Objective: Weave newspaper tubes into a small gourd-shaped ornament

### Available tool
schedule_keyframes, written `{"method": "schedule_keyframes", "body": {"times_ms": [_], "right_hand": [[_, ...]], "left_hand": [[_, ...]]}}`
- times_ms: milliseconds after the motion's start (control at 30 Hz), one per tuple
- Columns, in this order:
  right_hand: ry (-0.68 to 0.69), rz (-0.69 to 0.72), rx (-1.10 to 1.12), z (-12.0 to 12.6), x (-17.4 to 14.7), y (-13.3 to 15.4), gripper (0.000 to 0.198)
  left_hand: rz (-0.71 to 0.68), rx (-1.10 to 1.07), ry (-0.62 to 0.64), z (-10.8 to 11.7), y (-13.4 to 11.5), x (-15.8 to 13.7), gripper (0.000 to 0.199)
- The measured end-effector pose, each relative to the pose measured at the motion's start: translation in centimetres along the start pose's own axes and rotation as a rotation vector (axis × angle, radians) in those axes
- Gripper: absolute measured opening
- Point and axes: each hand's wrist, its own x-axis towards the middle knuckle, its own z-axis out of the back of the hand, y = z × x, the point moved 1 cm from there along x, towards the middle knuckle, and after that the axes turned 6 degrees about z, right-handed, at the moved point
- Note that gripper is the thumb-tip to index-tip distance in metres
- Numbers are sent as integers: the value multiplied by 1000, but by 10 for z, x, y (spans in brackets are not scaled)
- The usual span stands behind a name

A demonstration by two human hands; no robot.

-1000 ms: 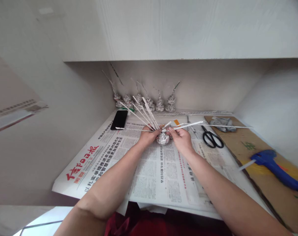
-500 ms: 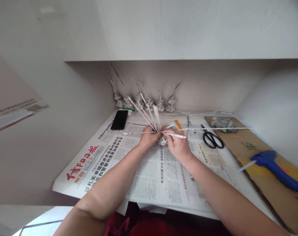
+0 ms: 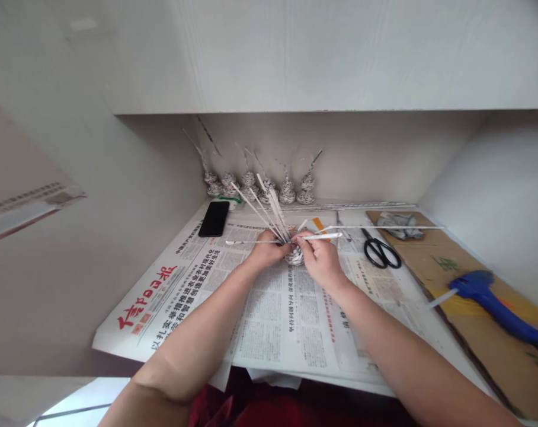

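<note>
A small round piece woven from newspaper tubes sits between my hands, with several white paper tubes fanning up out of it. My left hand is closed around its left side, thumb pressed near the rim at the base of the tubes. One thin tube sticks out leftward past that hand. On the right side, my right hand pinches a white paper tube that points right, nearly level. Behind it a long thin tube stretches far to the right. The fingertips hide part of the weave.
Newspaper covers the table. Black scissors, a blue glue gun and crumpled grey material lie to the right, the latter two on cardboard. A black phone lies left. Several gourd-shaped woven pieces line the back wall.
The paper tube in my right hand has swung up from a downward slant to nearly level. A broad upright tube now leans further left. My left hand keeps its hold on the woven piece.
</note>
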Motion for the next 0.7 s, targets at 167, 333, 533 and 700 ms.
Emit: {"method": "schedule_keyframes", "body": {"times_ms": [167,333,533,700], "right_hand": [[46,165,-130,0,-1,7,20],[24,194,-126,1,-1,13,26],[-75,118,-289,8,3,3,17],[6,14,-371,5,3,-5,15]], "left_hand": [[-14,78,-59,-2,0,-2,23],[-58,5,-60,-4,-2,-2,13],[3,-85,-84,-5,1,-1,16],[51,-128,-82,-5,5,-1,21]]}}
